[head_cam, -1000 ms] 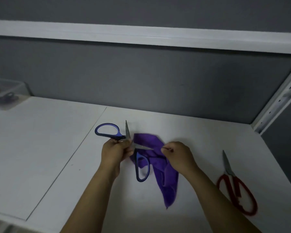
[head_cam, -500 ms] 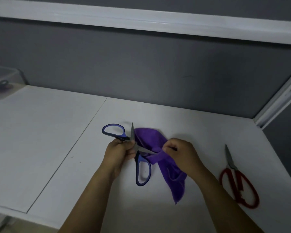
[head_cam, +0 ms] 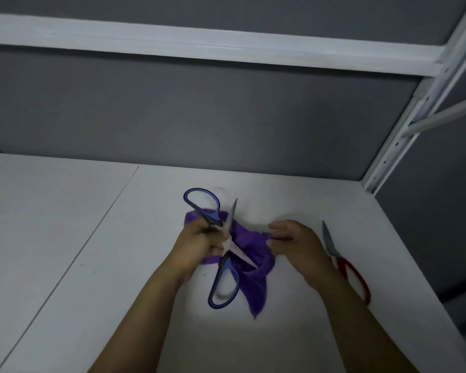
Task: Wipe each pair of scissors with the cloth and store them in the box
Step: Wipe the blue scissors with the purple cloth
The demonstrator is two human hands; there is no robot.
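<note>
My left hand [head_cam: 199, 242] grips the blue-handled scissors [head_cam: 222, 285] at the pivot, blades spread wide apart. One blade points up and away, the other points right and down into the purple cloth [head_cam: 253, 273]. One handle loop rises behind my left hand, the other hangs toward me. My right hand [head_cam: 297, 244] pinches the cloth's right edge, and the cloth drapes under the scissors onto the white table [head_cam: 65, 238]. A red-handled pair of scissors [head_cam: 353, 273] lies shut on the table just right of my right wrist, partly hidden by my forearm. The box is out of view.
A grey back wall runs behind the table, with a white shelf rail [head_cam: 199, 44] above. A white slotted metal upright [head_cam: 404, 130] stands at the right rear corner. A seam [head_cam: 97, 230] divides the tabletop on the left.
The view has swung right, so the clear box at far left has left the frame. The scissors have turned clockwise. My right hand has slid right along the cloth, away from the blades.
</note>
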